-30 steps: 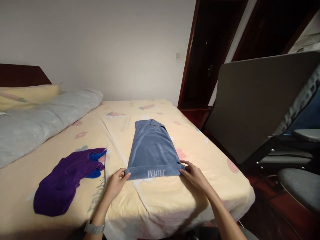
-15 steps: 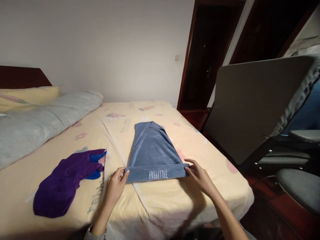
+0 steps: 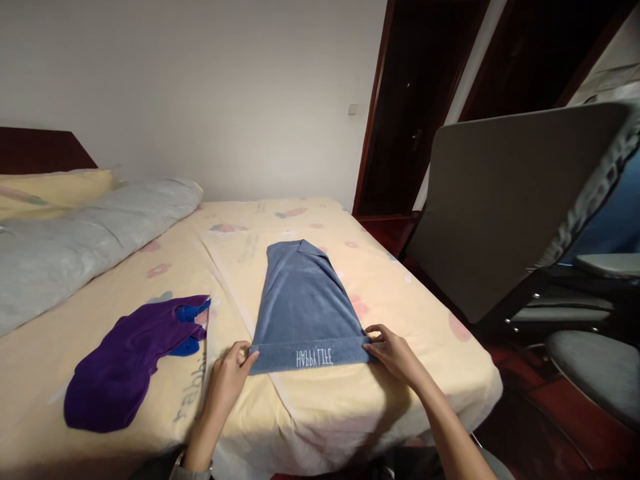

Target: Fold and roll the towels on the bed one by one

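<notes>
A blue-grey cloth (image 3: 305, 300) lies on the bed, narrower at its far end, with a folded-over band along the near edge that reads "HAPPY LIFE" upside down. My left hand (image 3: 233, 373) pinches the band's left end between thumb and fingers. At the right end of the band, my right hand (image 3: 393, 353) grips the cloth the same way. A crumpled purple garment (image 3: 117, 367) with bright blue parts lies on the sheet to the left, apart from both hands.
The bed (image 3: 440, 373) has a yellow patterned sheet. A grey rolled quilt (image 3: 100, 233) and a yellow pillow (image 3: 55, 190) lie at the far left. To the right of the bed stand a large grey chair back (image 3: 515, 207) and a grey seat (image 3: 595, 370).
The near band of the cloth sits slightly lower and nearer to me, with both hands still on its ends. The view has shifted a little.
</notes>
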Demonstrator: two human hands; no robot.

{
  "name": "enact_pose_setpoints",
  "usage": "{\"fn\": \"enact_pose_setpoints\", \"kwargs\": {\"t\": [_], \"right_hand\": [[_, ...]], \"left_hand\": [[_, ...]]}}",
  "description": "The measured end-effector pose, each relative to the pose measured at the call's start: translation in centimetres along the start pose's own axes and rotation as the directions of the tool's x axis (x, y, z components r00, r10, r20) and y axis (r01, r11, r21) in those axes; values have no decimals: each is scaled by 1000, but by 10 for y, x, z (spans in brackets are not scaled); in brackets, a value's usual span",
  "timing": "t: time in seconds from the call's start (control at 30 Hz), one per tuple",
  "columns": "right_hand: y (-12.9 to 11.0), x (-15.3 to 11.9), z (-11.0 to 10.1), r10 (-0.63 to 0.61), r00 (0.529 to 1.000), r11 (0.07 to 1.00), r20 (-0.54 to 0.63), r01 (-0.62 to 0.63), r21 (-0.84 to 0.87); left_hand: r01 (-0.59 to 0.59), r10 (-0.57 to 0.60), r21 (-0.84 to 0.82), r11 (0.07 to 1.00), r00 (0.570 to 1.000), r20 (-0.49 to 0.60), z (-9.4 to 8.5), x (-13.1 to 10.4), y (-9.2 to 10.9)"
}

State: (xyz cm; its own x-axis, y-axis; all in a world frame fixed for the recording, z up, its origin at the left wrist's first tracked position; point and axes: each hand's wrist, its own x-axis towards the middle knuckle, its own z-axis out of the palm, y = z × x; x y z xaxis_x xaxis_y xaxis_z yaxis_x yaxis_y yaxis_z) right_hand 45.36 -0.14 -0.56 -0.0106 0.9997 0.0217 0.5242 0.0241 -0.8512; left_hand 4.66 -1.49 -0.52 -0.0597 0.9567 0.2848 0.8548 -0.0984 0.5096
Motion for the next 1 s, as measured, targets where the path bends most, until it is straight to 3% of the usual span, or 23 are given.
{"fn": "enact_pose_setpoints", "kwargs": {"t": [0.2,0.4,0.53,0.67,0.8,1.0], "right_hand": [[-3,-3,-2,-15,999,1000,28,16,-9],[-8,-4,-3,-47,996,935,-80,16,-355],[-19,-9,-7,-285,950,852,-126,191,-488],[-34,-17,1,-519,854,754,-26,444,-484],[-36,-21,9,-485,850,730,205,523,-441],[-17,-13,5,-385,906,771,178,422,-477]], "left_hand": [[-128,129,34,991,991,-46,8,-2,-6],[-297,327,172,939,927,-185,-2,-4,1],[-454,465,115,883,879,-102,-13,-8,14],[-514,515,100,852,857,17,-10,-13,20],[-480,468,94,872,875,125,-7,-13,15],[-424,412,54,904,898,154,-4,-5,-4]]}}
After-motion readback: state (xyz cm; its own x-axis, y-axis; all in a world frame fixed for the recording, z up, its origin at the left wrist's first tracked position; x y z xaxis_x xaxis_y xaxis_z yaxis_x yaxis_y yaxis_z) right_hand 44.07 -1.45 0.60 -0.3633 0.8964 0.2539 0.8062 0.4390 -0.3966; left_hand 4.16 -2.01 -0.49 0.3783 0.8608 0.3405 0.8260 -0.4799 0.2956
